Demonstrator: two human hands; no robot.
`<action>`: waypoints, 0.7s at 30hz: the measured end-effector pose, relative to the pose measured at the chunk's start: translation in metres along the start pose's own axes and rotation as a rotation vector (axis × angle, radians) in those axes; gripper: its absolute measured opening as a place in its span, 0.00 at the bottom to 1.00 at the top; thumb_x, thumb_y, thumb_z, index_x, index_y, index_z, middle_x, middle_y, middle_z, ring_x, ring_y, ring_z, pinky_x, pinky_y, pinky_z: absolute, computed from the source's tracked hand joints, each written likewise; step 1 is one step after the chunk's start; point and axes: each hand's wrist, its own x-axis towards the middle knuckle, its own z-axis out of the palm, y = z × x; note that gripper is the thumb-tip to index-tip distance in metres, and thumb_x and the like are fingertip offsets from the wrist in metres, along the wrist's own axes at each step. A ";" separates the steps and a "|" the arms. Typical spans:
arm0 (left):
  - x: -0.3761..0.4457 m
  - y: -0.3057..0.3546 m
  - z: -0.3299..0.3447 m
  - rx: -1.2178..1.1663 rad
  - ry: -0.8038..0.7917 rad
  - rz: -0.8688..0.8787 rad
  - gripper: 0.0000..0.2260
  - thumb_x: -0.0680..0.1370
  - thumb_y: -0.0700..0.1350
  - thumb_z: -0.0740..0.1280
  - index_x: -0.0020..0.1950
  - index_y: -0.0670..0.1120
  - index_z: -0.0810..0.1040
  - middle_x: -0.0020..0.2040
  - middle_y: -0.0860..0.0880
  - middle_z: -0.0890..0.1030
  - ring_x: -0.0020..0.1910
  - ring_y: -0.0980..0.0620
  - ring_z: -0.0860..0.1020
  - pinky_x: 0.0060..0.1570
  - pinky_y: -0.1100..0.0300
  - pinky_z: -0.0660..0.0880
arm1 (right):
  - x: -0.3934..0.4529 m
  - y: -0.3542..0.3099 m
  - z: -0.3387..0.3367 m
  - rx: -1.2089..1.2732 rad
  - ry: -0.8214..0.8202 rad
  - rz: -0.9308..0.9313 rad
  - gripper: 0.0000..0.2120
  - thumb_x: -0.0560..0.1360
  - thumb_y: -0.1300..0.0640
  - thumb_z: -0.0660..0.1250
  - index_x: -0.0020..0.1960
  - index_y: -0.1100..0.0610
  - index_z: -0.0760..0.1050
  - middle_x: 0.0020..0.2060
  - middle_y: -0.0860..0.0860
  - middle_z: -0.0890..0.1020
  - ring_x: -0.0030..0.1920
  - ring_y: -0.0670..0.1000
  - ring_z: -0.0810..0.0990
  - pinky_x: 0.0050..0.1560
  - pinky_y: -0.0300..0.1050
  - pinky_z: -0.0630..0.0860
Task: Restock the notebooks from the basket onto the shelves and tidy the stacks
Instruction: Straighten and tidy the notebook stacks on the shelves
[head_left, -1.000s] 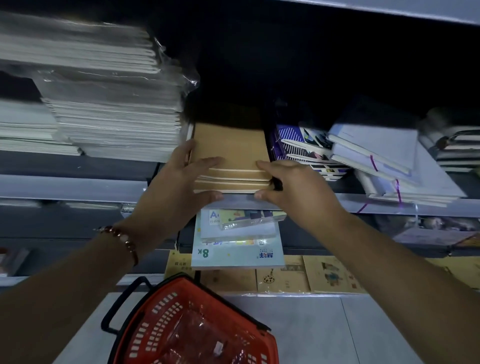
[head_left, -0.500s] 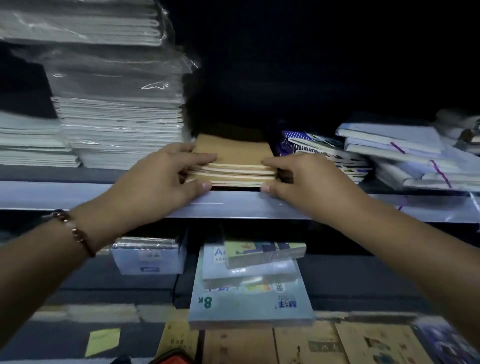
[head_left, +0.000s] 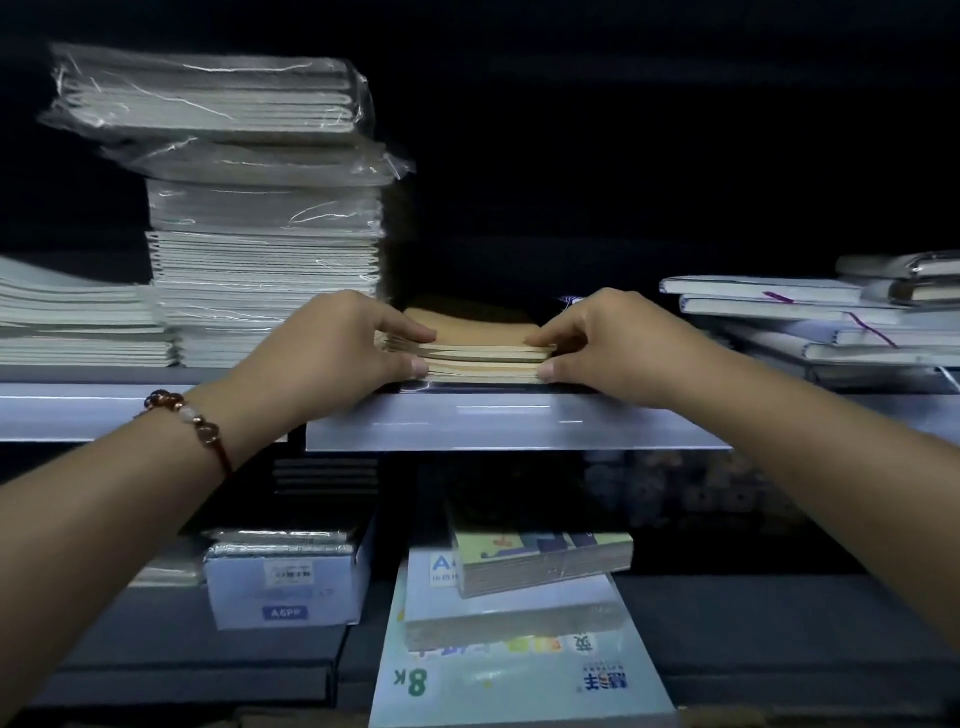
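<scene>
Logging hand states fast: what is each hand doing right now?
Left hand: grips the left end of the brown notebook stack.
Right hand: grips the stack's right end.

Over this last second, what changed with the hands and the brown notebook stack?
Both hands shifted from lying over the brown notebook stack to pinching its front corners: left hand, right hand. The stack stayed on the shelf beside the wrapped white stacks.

Both hands shifted outward: left hand (head_left: 332, 348) and right hand (head_left: 613, 345) now pinch opposite ends of the tan kraft-paper notebook stack (head_left: 480, 348); red plastic basket gone from view.
</scene>
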 end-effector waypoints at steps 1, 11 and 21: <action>0.001 0.000 0.000 0.006 -0.006 -0.004 0.13 0.72 0.52 0.77 0.56 0.59 0.84 0.49 0.57 0.82 0.43 0.62 0.77 0.38 0.74 0.66 | 0.002 -0.001 -0.001 -0.012 -0.010 0.005 0.17 0.74 0.51 0.74 0.63 0.45 0.80 0.55 0.43 0.83 0.48 0.42 0.77 0.40 0.29 0.67; 0.019 0.005 0.009 0.263 0.018 0.097 0.14 0.71 0.53 0.77 0.56 0.57 0.84 0.50 0.51 0.83 0.44 0.54 0.74 0.43 0.61 0.66 | 0.022 -0.012 0.007 -0.124 0.015 0.077 0.12 0.73 0.56 0.75 0.56 0.48 0.82 0.50 0.49 0.82 0.42 0.49 0.82 0.40 0.39 0.76; 0.022 0.007 -0.010 0.365 -0.168 0.184 0.24 0.68 0.60 0.77 0.62 0.55 0.80 0.53 0.52 0.81 0.47 0.52 0.75 0.46 0.57 0.73 | 0.031 -0.020 -0.010 -0.300 -0.145 -0.035 0.20 0.66 0.43 0.80 0.52 0.48 0.76 0.46 0.46 0.78 0.45 0.49 0.77 0.38 0.43 0.71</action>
